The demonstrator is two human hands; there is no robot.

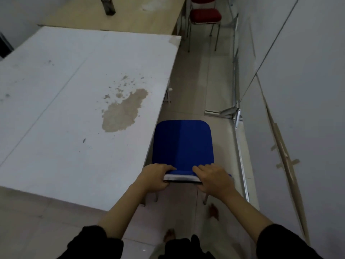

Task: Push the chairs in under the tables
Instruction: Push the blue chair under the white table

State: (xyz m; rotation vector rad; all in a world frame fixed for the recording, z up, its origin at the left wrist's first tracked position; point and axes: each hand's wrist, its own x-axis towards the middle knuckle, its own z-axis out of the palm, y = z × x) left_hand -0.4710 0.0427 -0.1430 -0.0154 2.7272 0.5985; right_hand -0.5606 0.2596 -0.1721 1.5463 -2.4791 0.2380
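Blue padded chair [183, 144]; both hands [156, 176] on its backrest

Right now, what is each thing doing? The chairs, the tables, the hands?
blue chair: upright, beside the white table, not pushed under.
left hand: gripping the chair's back edge.
right hand: gripping the same edge.
white table: standing, top stained and chipped.
red chair: upright, out beside the wooden table.
wooden table: standing, a dark object on it.

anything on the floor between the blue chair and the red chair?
Nothing: in the head view only bare tiled floor runs from the blue chair to the red chair.
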